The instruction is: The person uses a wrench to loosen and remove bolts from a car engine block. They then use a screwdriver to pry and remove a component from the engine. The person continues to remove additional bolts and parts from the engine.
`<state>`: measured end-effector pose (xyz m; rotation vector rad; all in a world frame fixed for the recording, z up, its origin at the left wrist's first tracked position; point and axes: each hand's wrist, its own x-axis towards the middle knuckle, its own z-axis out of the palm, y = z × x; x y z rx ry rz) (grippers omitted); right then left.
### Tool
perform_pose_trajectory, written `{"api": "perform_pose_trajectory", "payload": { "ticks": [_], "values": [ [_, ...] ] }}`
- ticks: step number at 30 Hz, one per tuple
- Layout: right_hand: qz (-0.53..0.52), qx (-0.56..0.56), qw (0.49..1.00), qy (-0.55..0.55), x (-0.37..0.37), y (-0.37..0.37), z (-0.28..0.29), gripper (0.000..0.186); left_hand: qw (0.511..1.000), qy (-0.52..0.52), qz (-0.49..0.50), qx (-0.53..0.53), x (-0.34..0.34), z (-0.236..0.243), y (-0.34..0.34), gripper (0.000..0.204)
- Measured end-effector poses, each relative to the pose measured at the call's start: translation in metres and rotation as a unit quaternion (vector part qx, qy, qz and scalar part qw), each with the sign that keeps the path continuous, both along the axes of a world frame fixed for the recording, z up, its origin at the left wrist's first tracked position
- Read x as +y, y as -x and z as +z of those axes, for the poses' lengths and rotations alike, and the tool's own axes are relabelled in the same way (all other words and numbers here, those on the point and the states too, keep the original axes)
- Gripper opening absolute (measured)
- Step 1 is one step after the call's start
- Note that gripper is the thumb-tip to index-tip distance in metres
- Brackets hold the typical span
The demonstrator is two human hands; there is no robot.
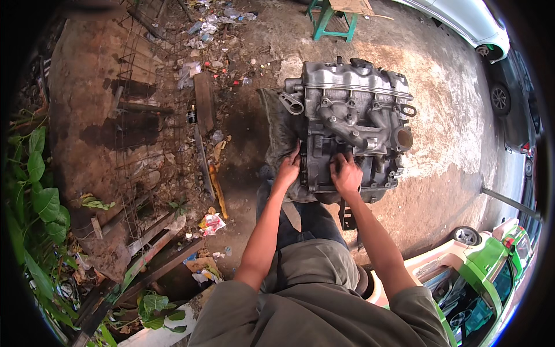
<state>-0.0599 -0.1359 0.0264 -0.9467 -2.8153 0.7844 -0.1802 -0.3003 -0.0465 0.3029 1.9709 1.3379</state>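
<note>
Surroundings: green stool (329, 13) at 1 o'clock from view centre, silver car (462, 17) at 2, green-and-cream car (478, 279) at 4, leafy plant (49, 203) at 9, litter (209, 26) at 11. Engine (352, 127) near centre, toward 2. Left grip (289, 172) at engine's 8 o'clock edge, index finger extended; right grip (348, 174) at its 6, fingers curled downward. Fingertips partly hidden; cannot tell whether either grasps anything.

Engine (352, 115) silver-grey; stool (325, 17) green; shirt (324, 315) olive-grey.

R hand (347, 175) grip unclear; pale car (462, 20) cut off; litter bits (209, 26) too sm. to ID.
</note>
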Motion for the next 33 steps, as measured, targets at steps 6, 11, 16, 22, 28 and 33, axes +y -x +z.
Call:
{"api": "perform_pose_trajectory", "payload": {
  "ticks": [6, 11, 16, 22, 28, 33],
  "values": [
    [-0.008, -0.023, 1.0, -0.005, -0.001, 0.002, 0.002, 0.016, 0.981, 0.173, -0.089, -0.013, 0.019, 0.041, 0.032, 0.047],
    [-0.007, -0.017, 1.0, -0.005, -0.001, 0.002, 0.001, 0.016, 0.953, 0.197, -0.211, -0.09, 0.029, 0.039, 0.103, 0.037],
    [-0.006, -0.011, 1.0, -0.007, -0.001, 0.001, 0.001, 0.015, 0.884, 0.233, -0.397, -0.081, 0.061, 0.031, 0.151, 0.018],
    [0.002, -0.023, 1.0, -0.011, 0.0, 0.001, 0.002, 0.016, 0.827, 0.234, -0.483, -0.166, 0.072, 0.031, 0.169, 0.033],
    [-0.001, -0.013, 1.0, -0.012, 0.0, 0.002, 0.001, 0.015, 0.816, 0.223, -0.517, -0.132, 0.059, 0.02, 0.172, 0.054],
    [-0.001, -0.007, 1.0, -0.012, 0.0, 0.002, 0.001, 0.016, 0.892, 0.192, -0.392, -0.115, 0.025, -0.004, 0.15, 0.047]
  ]
}}
